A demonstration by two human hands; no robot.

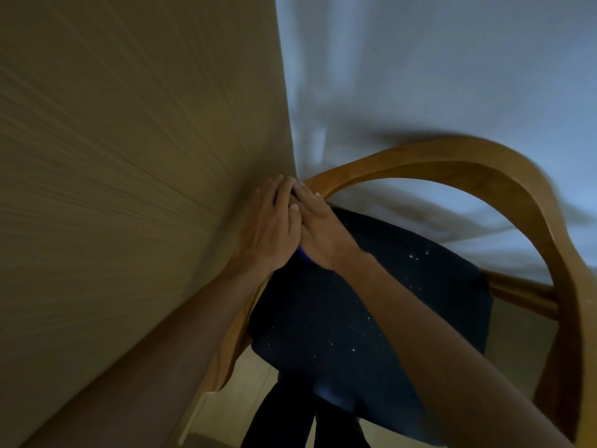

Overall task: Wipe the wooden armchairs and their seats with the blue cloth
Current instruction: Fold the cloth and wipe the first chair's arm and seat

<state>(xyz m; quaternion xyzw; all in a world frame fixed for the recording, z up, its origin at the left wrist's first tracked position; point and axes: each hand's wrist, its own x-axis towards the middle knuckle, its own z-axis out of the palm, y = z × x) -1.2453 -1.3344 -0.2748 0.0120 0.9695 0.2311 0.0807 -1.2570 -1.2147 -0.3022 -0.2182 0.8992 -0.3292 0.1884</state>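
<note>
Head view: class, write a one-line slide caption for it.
Both hands, left and right, press a blue cloth on the wooden armchair beside its dark seat.

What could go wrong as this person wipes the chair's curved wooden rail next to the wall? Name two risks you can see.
1. Both hands, left hand and right hand, crowd the rail right beside the wall, so knuckles may scrape it.
2. Only slivers of the blue cloth show beneath the hands; it could slip out and drop onto the dark seat.

Your left hand [273, 226] and right hand [318, 229] press side by side on the blue cloth [302, 252] at the armchair [484, 166] rail, above its dark seat [371, 318], beside the wall [129, 156].
</note>
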